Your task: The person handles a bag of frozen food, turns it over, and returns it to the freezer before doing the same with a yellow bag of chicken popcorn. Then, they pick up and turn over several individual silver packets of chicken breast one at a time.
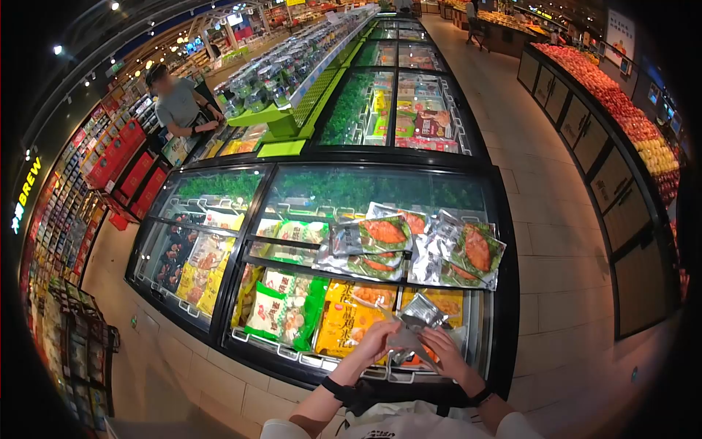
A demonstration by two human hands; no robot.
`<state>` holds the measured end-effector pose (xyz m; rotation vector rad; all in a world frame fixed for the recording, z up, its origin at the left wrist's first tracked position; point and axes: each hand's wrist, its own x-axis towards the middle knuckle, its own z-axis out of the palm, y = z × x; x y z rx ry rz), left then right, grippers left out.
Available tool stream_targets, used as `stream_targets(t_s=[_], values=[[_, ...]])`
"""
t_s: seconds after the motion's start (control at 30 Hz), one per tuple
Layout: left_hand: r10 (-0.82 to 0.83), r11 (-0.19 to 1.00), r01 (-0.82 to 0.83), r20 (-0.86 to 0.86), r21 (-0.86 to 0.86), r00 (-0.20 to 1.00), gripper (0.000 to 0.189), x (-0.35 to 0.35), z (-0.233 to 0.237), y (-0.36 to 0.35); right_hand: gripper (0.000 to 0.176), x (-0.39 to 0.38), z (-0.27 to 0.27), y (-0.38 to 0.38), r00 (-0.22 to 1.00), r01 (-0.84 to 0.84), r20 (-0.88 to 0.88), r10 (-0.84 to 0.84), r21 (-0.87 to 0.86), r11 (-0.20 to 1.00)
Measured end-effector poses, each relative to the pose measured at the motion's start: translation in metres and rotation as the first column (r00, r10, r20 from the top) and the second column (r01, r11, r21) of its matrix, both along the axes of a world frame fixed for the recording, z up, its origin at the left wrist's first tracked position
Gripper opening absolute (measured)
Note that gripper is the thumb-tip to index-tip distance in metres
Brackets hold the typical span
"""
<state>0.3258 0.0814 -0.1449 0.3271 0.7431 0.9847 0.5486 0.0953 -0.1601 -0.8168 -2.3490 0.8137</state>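
Note:
Over the front right part of a chest freezer (507, 293), my left hand (376, 344) pinches the edge of a silver packet (408, 339). My right hand (443, 349) holds the same packet from the other side, its fingers laid along it. Another silver packet (424, 309) lies just beyond, inside the open part of the freezer. Left of my hands are yellow bags (341, 322) and green-and-white bags (281, 311). Silver packs with pictures of orange-brown meat (384, 231) are piled on the glass lid, with more packs (475, 249) to their right.
A person (178, 106) stands at the far left side of the freezers. A green shelf (281, 117) with small jars rises behind the front freezer. Fruit stands (621, 110) line the right side, across a tiled aisle (552, 278). Red display boxes (121, 157) are at left.

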Motion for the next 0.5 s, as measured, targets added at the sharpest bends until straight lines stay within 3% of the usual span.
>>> stream_targets(t_s=[0.03,0.07,0.1,0.13,0.17,0.2,0.23,0.3,0.37,0.43,0.5], values=[[0.096,0.995,-0.098,0.051,0.026,0.994,0.018,0.004,0.016,-0.006,0.041,0.0,0.004,-0.006,0.992,-0.011,-0.125,0.007,-0.035,0.999],[0.251,0.967,-0.252,0.011,0.029,0.968,0.019,0.017,0.053,-0.011,0.025,-0.004,0.022,-0.02,0.972,0.134,-0.187,-0.141,-0.049,0.99],[0.274,0.939,-0.283,0.074,0.197,0.959,0.025,0.018,0.072,-0.015,0.018,-0.003,0.018,-0.028,0.956,0.204,-0.163,-0.243,-0.224,0.953],[0.291,0.928,-0.272,-0.042,0.255,0.956,0.029,0.019,0.094,-0.02,0.013,-0.001,0.028,-0.031,0.927,0.281,-0.246,-0.284,-0.048,0.959],[0.298,0.927,-0.268,-0.083,0.263,0.951,0.032,0.022,0.099,-0.022,0.014,-0.007,0.066,-0.035,0.837,0.263,-0.379,-0.395,-0.355,0.897],[0.257,0.85,-0.211,-0.03,0.483,0.966,0.034,0.019,0.096,-0.028,0.021,-0.004,0.064,-0.035,0.793,0.305,-0.4,-0.459,-0.392,0.868],[0.388,0.792,-0.272,-0.105,0.547,0.916,0.022,0.025,0.103,-0.035,0.021,-0.005,0.08,-0.038,0.701,0.248,-0.457,-0.548,-0.564,0.788],[0.749,0.541,-0.31,-0.281,0.782,0.6,0.027,0.035,0.098,-0.041,0.019,0.0,0.094,-0.038,0.65,0.172,-0.52,-0.554,-0.609,0.774],[0.778,0.546,-0.339,-0.315,0.766,0.543,0.023,0.046,0.103,-0.041,0.018,0.003,0.102,-0.043,0.605,0.015,-0.516,-0.607,-0.755,0.656],[0.803,0.556,-0.381,-0.358,0.738,0.477,0.024,0.049,0.102,-0.052,0.017,0.005,0.096,-0.049,0.613,-0.009,-0.505,-0.607,-0.773,0.634],[0.369,0.909,-0.131,-0.618,0.395,0.695,0.032,0.041,0.099,-0.067,0.018,0.004,0.087,-0.05,0.619,-0.001,-0.574,-0.537,-0.684,0.73]])
